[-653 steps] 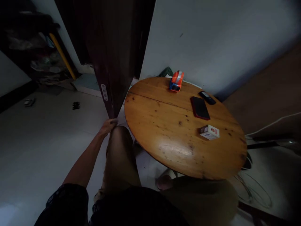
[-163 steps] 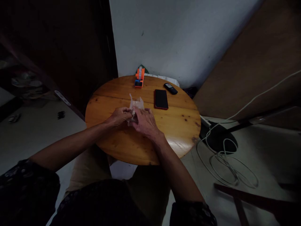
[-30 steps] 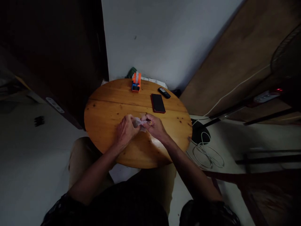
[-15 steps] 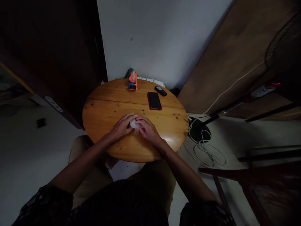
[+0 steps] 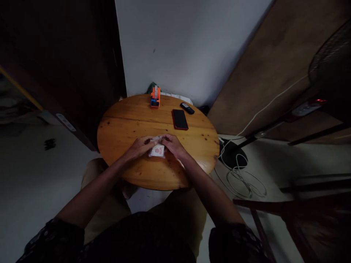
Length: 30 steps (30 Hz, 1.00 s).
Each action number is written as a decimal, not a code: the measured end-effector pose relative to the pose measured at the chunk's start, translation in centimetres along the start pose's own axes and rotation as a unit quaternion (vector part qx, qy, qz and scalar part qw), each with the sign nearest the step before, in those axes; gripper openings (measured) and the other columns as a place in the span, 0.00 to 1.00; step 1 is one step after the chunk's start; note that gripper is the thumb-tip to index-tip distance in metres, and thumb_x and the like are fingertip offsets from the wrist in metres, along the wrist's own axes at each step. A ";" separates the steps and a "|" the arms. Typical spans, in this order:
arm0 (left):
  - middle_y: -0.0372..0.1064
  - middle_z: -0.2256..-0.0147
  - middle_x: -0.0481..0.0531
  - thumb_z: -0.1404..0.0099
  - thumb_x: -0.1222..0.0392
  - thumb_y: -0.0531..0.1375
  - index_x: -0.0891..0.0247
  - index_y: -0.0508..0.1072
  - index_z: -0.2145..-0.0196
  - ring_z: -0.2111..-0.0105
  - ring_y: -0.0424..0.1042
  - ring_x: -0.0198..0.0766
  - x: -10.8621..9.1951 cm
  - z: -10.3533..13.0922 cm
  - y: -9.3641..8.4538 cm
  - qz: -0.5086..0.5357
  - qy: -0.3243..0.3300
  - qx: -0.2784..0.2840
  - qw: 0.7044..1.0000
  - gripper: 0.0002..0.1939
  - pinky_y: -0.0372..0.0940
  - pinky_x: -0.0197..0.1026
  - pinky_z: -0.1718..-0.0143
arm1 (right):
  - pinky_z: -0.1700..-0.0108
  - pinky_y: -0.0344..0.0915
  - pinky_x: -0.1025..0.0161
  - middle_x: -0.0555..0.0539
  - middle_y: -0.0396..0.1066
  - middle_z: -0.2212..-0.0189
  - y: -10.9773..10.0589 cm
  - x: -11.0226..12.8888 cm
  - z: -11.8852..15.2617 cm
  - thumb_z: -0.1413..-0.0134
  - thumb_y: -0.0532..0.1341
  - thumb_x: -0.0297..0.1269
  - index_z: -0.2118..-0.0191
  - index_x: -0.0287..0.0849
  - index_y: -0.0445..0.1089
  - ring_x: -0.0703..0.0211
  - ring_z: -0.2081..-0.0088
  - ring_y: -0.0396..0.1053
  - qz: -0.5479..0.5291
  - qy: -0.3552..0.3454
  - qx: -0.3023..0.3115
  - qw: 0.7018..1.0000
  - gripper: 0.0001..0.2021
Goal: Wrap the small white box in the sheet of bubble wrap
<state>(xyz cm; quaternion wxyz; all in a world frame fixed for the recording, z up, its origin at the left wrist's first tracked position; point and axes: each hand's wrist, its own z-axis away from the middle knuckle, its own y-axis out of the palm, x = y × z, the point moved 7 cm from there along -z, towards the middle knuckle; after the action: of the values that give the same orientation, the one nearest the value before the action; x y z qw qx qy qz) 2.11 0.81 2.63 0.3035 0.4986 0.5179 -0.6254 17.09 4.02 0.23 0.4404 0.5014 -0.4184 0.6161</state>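
Between my hands, over the near half of the round wooden table [image 5: 123,128], is a small white packet [image 5: 157,150] with a red print and what looks like clear plastic around it. My left hand [image 5: 141,146] pinches its upper left edge with thumb and fingers. At the upper right edge, the bent fingers of my right hand [image 5: 172,144] grip it too. The printed face points up toward me. My fingers hide the packet's far corners.
An orange tape dispenser [image 5: 155,96] stands at the table's far edge. A dark phone-like slab with red edges [image 5: 180,119] and a small black keypad phone [image 5: 187,107] lie right of it. Beyond the table's right side are a fan base [image 5: 233,153] and coiled white cable [image 5: 242,177].
The packet has turned so its red-printed face now shows, where before only crumpled whitish wrapping was visible. My fingers have shifted to its far edge.
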 end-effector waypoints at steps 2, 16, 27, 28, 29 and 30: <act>0.76 0.52 0.57 0.42 0.50 0.63 0.66 0.73 0.46 0.55 0.75 0.44 0.4 0.0 0.3 0.069 -0.006 0.028 0.997 0.28 0.69 0.43 0.55 | 0.72 0.62 0.67 0.55 0.69 0.76 -0.1 0.2 -0.4 0.57 0.68 0.42 0.67 0.43 0.70 0.64 0.74 0.65 -0.004 -0.035 -0.014 0.999 0.12; 0.73 0.55 0.55 0.46 0.58 0.65 0.66 0.52 0.31 0.60 0.73 0.39 2.6 -2.1 0.6 0.143 -0.074 -0.014 0.987 0.48 0.67 0.39 0.59 | 0.64 0.62 0.64 0.51 0.70 0.71 -0.4 1.7 -0.1 0.51 0.64 0.48 0.68 0.44 0.73 0.61 0.68 0.66 0.030 -0.119 -0.019 0.992 0.12; 0.74 0.61 0.53 0.39 0.56 0.60 0.68 0.59 0.34 0.63 0.71 0.38 3.1 -5.2 -0.3 0.027 -0.016 -0.099 0.995 0.37 0.66 0.40 0.58 | 0.66 0.64 0.62 0.50 0.72 0.75 -1.1 3.9 -2.7 0.47 0.61 0.41 0.68 0.43 0.77 0.57 0.70 0.69 0.138 -0.193 -0.024 0.971 0.09; 0.74 0.60 0.53 0.38 0.57 0.60 0.68 0.59 0.34 0.63 0.71 0.38 3.3 -5.4 -0.4 0.017 -0.011 -0.104 0.994 0.36 0.66 0.40 0.58 | 0.66 0.64 0.62 0.50 0.72 0.75 -1.0 3.9 -3.0 0.47 0.61 0.41 0.67 0.44 0.77 0.57 0.71 0.69 0.147 -0.189 -0.027 0.970 0.09; 0.74 0.60 0.54 0.38 0.57 0.59 0.67 0.60 0.34 0.62 0.71 0.38 3.4 -5.5 -0.5 0.014 -0.006 -0.108 0.994 0.35 0.66 0.40 0.58 | 0.65 0.64 0.61 0.49 0.73 0.74 -1.0 3.8 -3.1 0.46 0.61 0.41 0.67 0.44 0.77 0.57 0.70 0.69 0.157 -0.191 -0.033 0.968 0.09; 0.75 0.58 0.54 0.38 0.57 0.59 0.67 0.60 0.34 0.62 0.72 0.38 3.5 -5.5 -0.5 0.014 0.001 -0.110 0.994 0.35 0.66 0.40 0.58 | 0.64 0.65 0.61 0.48 0.75 0.72 -1.0 3.8 -3.1 0.45 0.61 0.40 0.66 0.45 0.77 0.56 0.68 0.71 0.168 -0.201 -0.041 0.964 0.09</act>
<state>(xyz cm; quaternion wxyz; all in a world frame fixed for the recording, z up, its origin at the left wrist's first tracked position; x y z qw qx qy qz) 2.21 6.68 -0.31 0.3645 0.4701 0.5766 -0.5601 16.86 7.70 3.63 0.2576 0.5193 -0.6010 0.5503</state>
